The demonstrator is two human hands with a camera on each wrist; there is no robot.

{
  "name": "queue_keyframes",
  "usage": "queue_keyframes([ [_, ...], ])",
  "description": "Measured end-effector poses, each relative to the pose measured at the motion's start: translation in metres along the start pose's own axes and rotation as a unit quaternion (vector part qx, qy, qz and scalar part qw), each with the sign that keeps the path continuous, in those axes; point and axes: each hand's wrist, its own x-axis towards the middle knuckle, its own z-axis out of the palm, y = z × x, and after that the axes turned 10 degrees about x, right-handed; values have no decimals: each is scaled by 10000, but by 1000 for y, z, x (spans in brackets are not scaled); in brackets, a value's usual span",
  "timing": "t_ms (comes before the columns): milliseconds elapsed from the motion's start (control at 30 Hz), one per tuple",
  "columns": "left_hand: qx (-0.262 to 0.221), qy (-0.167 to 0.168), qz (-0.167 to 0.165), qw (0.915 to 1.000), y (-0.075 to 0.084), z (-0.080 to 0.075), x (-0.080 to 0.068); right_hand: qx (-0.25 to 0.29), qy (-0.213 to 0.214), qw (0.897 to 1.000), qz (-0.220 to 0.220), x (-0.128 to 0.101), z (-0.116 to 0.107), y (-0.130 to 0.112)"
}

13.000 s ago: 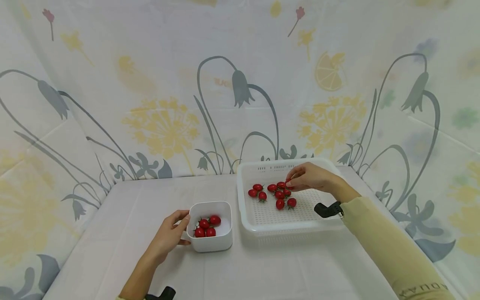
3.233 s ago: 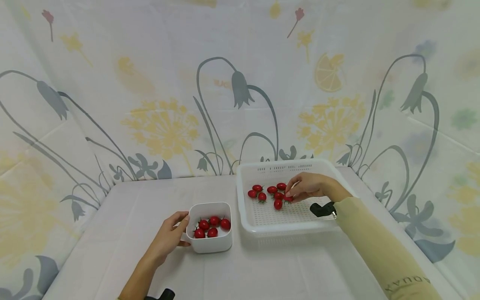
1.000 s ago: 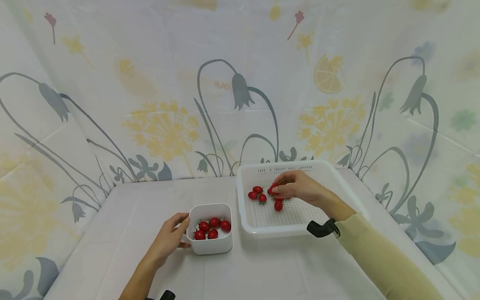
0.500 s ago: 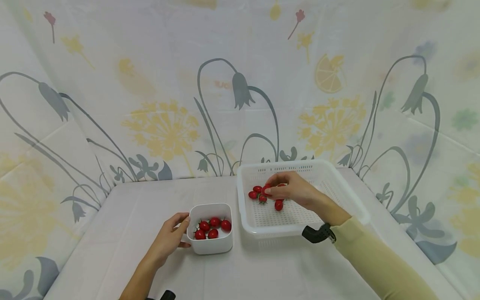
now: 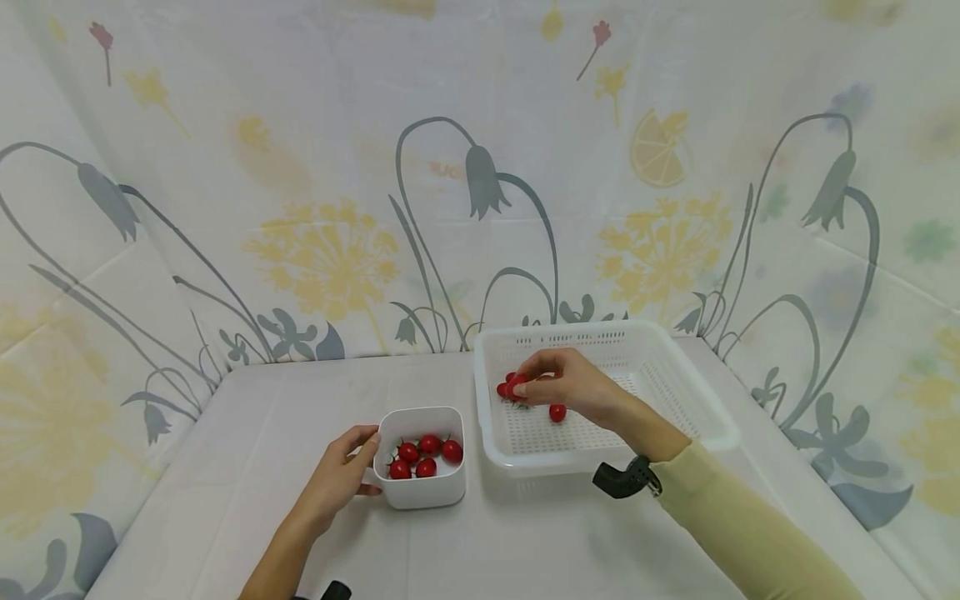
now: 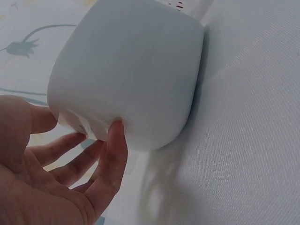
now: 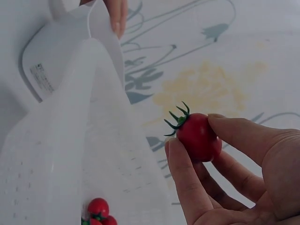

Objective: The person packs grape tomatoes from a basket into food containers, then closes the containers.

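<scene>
My right hand (image 5: 573, 387) pinches a red cherry tomato (image 7: 199, 137) with a green stem between thumb and fingers. It hangs over the left part of the white perforated basket (image 5: 540, 460). Beneath and beside it lie several more cherry tomatoes (image 5: 557, 412), some of them hidden by the hand. At the left, my left hand (image 5: 341, 475) holds the side of a small white square box (image 5: 423, 493), thumb by the rim and fingers lower on the wall. Several cherry tomatoes (image 5: 426, 467) lie inside that box, which stands on the table.
The basket stands just right of the box on a white-covered table (image 5: 480, 550). A flower-printed cloth (image 5: 322, 167) rises behind the table and at both sides.
Over the last second my right hand has lifted a cherry tomato and carried it leftward across the basket. Compared with 13 seconds ago, the box holds another tomato. My left hand stays put.
</scene>
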Motion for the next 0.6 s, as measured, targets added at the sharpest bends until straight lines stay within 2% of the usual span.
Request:
queue_keyframes([
  [267,19,-14,59,10000,-2,1,1,-54,-92,9999,22,1,10,1],
  [600,-15,18,-24,10000,1,-1,-1,19,-219,9997,-91,3,18,3],
])
